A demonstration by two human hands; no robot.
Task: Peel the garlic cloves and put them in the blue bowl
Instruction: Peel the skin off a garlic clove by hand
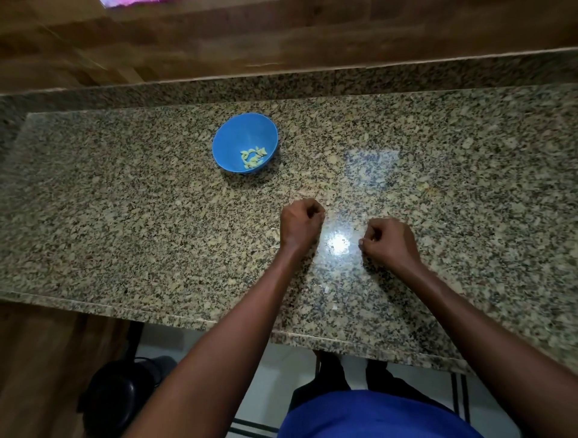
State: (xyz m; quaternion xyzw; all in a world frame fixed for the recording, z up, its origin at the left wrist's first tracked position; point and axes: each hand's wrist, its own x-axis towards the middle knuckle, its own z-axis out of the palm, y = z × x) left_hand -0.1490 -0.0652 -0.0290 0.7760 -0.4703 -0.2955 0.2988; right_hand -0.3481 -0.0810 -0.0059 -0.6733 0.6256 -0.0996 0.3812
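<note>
Blue round plastic bowl [245, 142] is sitting near, ready for peeled yellow garlic cloves [254, 158]; left hand [301, 223] and right hand [389, 240] are curling tight, contents hidden.

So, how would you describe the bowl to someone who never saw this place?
A long speckled granite counter runs below a wooden wall. The bowl stands on it, beyond the left hand and a little to its left. It is the only blue thing there, with pale peeled garlic cloves inside.

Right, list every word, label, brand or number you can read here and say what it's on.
None: no readable text anywhere.
The blue bowl is plain, with no label or brand.
The granite counter shows only speckle.
The pink patch at the top edge is blurred.
</note>
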